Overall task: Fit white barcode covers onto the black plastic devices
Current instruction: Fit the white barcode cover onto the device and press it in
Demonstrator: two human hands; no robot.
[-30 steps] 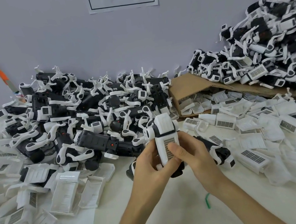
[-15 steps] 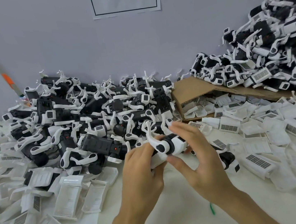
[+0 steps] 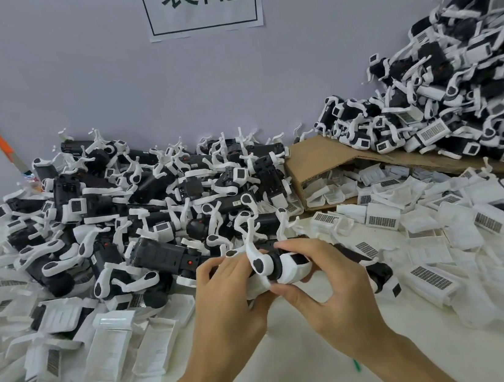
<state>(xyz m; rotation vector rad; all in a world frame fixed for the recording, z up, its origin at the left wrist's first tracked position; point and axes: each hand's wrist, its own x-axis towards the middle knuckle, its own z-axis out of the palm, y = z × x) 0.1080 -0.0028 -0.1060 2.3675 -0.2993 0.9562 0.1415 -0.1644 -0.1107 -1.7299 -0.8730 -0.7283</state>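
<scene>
A black plastic device [image 3: 277, 262] with white arms lies sideways between both hands above the table's near middle. My left hand [image 3: 226, 300] grips its left end from below. My right hand [image 3: 328, 289] pinches its right end, thumb under and fingers over. A white cover [image 3: 293, 270] wraps the device's body; its barcode face is turned out of sight. Loose white barcode covers [image 3: 429, 278] lie scattered to the right.
A big heap of uncovered black devices [image 3: 157, 209] fills the left and middle back. Covered devices [image 3: 445, 114] pile up at the right on a cardboard sheet [image 3: 319, 153]. More white covers [image 3: 111, 347] lie at the left. A paper sign [image 3: 203, 1] hangs on the wall.
The device stood upright with the barcode facing me; both hands have turned it on its side. Since half a second ago the hands barely moved.
</scene>
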